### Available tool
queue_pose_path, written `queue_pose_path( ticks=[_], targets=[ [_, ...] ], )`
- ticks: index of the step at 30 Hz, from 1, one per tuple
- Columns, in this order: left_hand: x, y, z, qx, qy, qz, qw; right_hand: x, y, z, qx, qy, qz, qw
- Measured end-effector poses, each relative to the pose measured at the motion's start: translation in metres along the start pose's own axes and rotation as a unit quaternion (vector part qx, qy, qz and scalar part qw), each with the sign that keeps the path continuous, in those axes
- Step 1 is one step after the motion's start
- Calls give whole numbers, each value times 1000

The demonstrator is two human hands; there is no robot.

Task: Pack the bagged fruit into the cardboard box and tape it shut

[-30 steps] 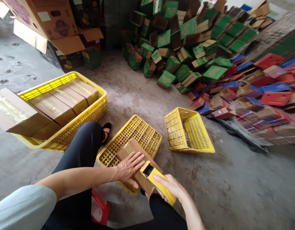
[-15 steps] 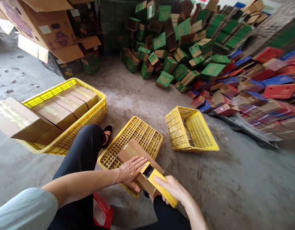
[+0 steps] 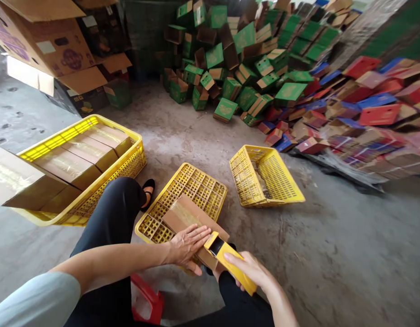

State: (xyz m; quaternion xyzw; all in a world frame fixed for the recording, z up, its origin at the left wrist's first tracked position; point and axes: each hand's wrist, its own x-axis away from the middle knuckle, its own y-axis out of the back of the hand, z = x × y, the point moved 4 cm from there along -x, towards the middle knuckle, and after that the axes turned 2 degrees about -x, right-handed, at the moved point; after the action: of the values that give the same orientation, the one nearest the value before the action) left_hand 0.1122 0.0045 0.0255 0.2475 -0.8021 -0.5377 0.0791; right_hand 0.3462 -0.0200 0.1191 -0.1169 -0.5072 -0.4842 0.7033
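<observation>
My left hand (image 3: 190, 244) lies flat with fingers stretched out on the top of a closed brown cardboard box (image 3: 185, 210). Shiny clear tape runs along the box's top. In my right hand (image 3: 251, 268) is a yellow tape dispenser (image 3: 230, 261), its head down at the box's near right end, close to my left fingertips. Beneath the box is a yellow plastic crate (image 3: 205, 184) with a perforated grid face up. The underside of the dispenser is hidden.
Left stands a yellow crate (image 3: 139, 152) with several taped boxes (image 3: 63, 163). Another yellow crate (image 3: 281, 179) lies tipped on the right. Beyond are piles of green boxes (image 3: 225, 109) and red and blue boxes (image 3: 379, 114). Large cartons (image 3: 67, 41) stand back left; a red stool (image 3: 148, 297) is below me.
The dispenser has shifted slightly right, towards the box's near end, and my left hand has followed a little along the top. The whole view has turned slightly right.
</observation>
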Motion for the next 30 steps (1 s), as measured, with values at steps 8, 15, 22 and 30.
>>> queue_pose_path(
  ticks=[8,15,22,30],
  targets=[
    [-1,-5,1,-25,-36,18,999,-1,1,-2,-31,25,49,998],
    [-2,1,0,-44,-30,44,998,8,15,-32,-49,7,43,998],
    [-2,0,-9,-76,-12,50,996,12,28,-49,-66,22,42,997],
    [-18,-3,-32,-86,-81,66,991,22,25,-42,-109,49,42,992]
  ],
)
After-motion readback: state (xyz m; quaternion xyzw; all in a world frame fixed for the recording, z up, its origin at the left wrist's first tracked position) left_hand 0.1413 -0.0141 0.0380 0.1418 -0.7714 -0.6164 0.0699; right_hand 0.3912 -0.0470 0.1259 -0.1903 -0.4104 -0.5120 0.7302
